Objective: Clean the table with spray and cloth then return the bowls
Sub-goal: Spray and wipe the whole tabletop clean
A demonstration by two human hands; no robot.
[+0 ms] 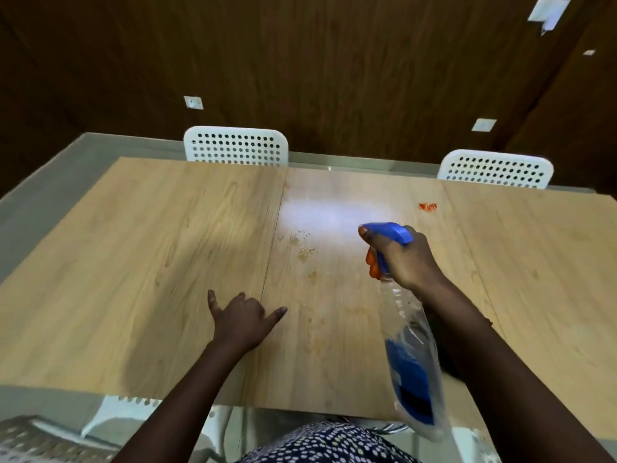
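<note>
While the right hand (405, 259) grips the spray bottle (412, 355), nozzle aimed at crumbs (304, 243) toward twelve o'clock, the left hand (242, 317) props on the desk (133, 262) — thumb and little finger out, likely for balance.

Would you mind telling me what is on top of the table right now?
Crumbs, a red smear, spray mist and the left hand on the table. The right arm hides part.

Blue-headed clear spray bottle (412, 345) with orange trigger, pale woodgrain table (150, 262), white perforated chairs (235, 147).
</note>
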